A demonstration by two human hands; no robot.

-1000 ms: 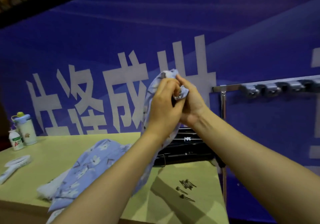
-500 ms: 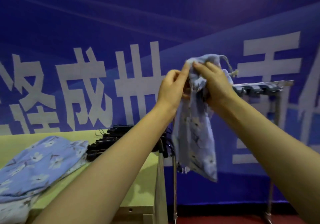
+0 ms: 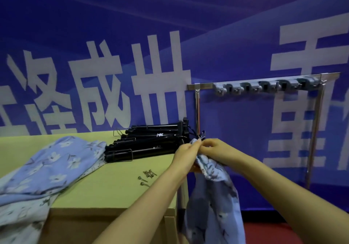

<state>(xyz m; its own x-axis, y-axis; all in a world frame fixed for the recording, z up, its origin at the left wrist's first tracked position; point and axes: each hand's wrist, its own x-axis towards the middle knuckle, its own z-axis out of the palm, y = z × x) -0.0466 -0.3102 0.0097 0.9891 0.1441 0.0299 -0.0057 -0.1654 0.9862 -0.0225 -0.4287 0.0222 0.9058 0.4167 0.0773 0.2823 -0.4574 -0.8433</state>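
A light blue garment with white flowers (image 3: 213, 196) hangs past the right end of the table, held at its top edge by both hands. My left hand (image 3: 186, 157) pinches the bunched top of the cloth. Touching it from the right, my right hand (image 3: 214, 149) pinches the same edge. The two hands meet just in front of a pile of black hangers (image 3: 149, 141) on the table. Up and to the right stands a metal rack (image 3: 197, 104) whose top bar carries a row of grey clips (image 3: 264, 87).
A second blue flowered garment (image 3: 51, 166) lies spread on the green table (image 3: 113, 187) at the left and droops over its front edge. A few small metal pins (image 3: 148, 175) lie near the table's right end. A blue banner with white characters fills the back.
Both hands have come down with the garment from rack-bar height to table level beside the hangers. The view has swung back left, showing more of the table.
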